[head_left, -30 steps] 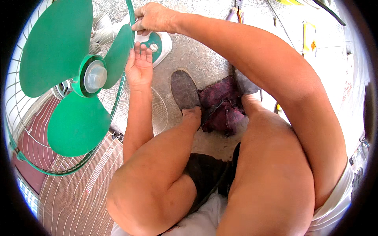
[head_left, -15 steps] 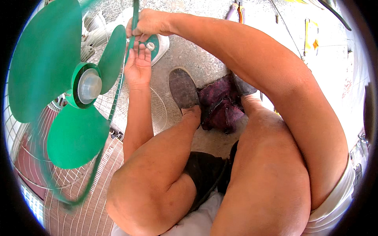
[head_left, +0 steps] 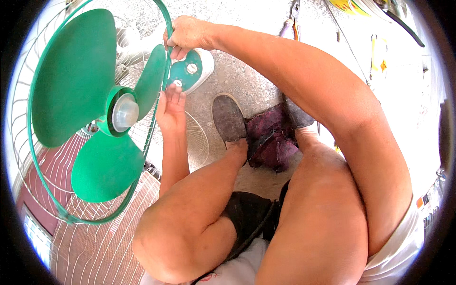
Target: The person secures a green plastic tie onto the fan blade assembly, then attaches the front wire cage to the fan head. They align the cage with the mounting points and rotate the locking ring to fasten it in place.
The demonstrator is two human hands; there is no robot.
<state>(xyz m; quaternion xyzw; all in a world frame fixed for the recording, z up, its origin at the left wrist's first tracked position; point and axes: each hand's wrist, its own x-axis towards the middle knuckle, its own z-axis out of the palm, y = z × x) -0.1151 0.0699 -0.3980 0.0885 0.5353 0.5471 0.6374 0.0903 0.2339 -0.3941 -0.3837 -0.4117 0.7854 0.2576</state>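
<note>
At the left stands a fan with green blades and a clear knob at its hub. A thin green ring runs around the rim of its white wire rear grille. My right hand reaches across and pinches this ring at its upper right. Lower down the same side, my left hand lies palm up with fingers stretched, its thumb side touching or very close to the ring. Just behind the hands is the fan's white base with a green control panel.
A round wire grille lies on the floor beside my left forearm. Between my shoes sits a dark purple cloth. Pliers lie at the far side, with a yellow-and-white packet to the right. A brown ribbed mat is at lower left.
The ring, blurred and hanging off the grille at the left and bottom before, now follows the grille's rim. My right hand stays on it. Blades and hands appear shifted rightward in view.
</note>
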